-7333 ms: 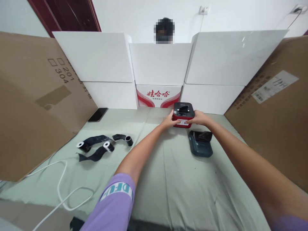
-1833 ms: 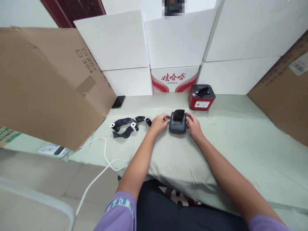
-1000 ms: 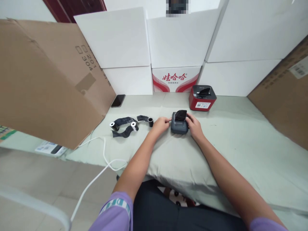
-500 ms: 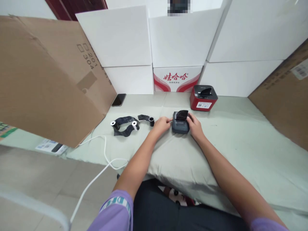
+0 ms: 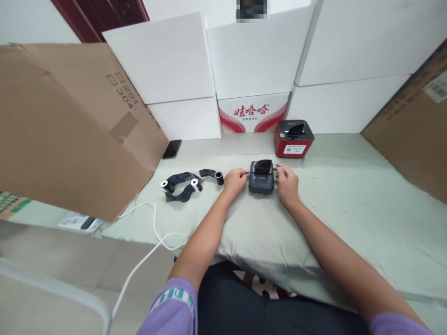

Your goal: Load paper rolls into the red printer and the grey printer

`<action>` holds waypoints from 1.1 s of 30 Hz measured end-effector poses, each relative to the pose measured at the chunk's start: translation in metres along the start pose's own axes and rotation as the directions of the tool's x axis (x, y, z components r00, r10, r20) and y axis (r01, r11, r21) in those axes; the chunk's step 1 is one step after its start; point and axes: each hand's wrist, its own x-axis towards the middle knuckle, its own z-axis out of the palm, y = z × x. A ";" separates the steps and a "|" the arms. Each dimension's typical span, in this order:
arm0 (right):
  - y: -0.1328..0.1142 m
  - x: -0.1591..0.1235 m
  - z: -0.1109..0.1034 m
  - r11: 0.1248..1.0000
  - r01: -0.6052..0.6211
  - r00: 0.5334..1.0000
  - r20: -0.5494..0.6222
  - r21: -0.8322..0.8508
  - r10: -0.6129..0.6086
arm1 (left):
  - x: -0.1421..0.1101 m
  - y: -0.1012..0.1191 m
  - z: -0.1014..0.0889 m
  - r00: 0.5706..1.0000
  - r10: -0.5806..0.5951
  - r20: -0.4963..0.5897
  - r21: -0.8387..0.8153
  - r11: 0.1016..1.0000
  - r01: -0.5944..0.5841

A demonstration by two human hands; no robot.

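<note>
A small black portable label printer [image 5: 261, 184] lies on the cloth in front of me, with a strip of black paper [image 5: 262, 166] standing out of its top. My left hand [image 5: 234, 181] rests at its left side; the forefinger reaches to the printer's edge and the other fingers are loosely curled. On the other side, my right hand [image 5: 287, 184] has its fingers apart, tips just beside the printer's right edge. Whether any fingertip still touches it I cannot tell. Left of my left hand sit a small black roll [image 5: 219, 177] and two white-ended rolls of black paper, partly unrolled [image 5: 196, 185].
A red and black printer [image 5: 295, 139] with black paper in its slot stands at the back right. A phone [image 5: 172, 149] lies at the back left. White boxes [image 5: 164, 60] and brown cardboard [image 5: 77, 125] wall the table. A white cable [image 5: 153, 218] crosses the front left edge.
My right hand has drawn slightly right, off the printer's side, and its fingers have loosened. The printer stays in place on the cloth. The whole view has tilted a little.
</note>
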 end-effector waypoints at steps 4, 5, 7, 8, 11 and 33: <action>-0.007 0.000 -0.002 1.000 0.010 0.999 -0.032 0.012 -0.009 | -0.001 0.001 0.000 1.000 0.024 -0.014 -0.012 1.000 -0.025; -0.008 0.000 -0.003 1.000 0.012 1.000 -0.025 0.018 -0.012 | -0.001 0.001 0.000 1.000 0.020 -0.019 -0.014 1.000 -0.020; -0.006 0.001 -0.002 0.999 0.011 1.000 -0.007 0.036 -0.011 | -0.001 0.001 0.000 1.000 0.013 -0.023 -0.021 1.000 -0.014; -0.004 0.002 -0.001 0.999 0.013 1.000 0.007 0.044 -0.013 | -0.001 0.001 0.000 1.000 0.012 -0.024 -0.026 1.000 -0.012; 0.005 0.006 0.003 0.999 0.031 0.998 0.058 0.037 -0.033 | 0.000 0.000 0.001 1.000 0.013 -0.026 -0.034 0.999 -0.014; -0.018 0.001 -0.004 0.975 0.221 0.962 0.173 -0.027 -0.213 | 0.003 -0.006 0.006 0.999 0.022 -0.032 -0.081 0.996 -0.024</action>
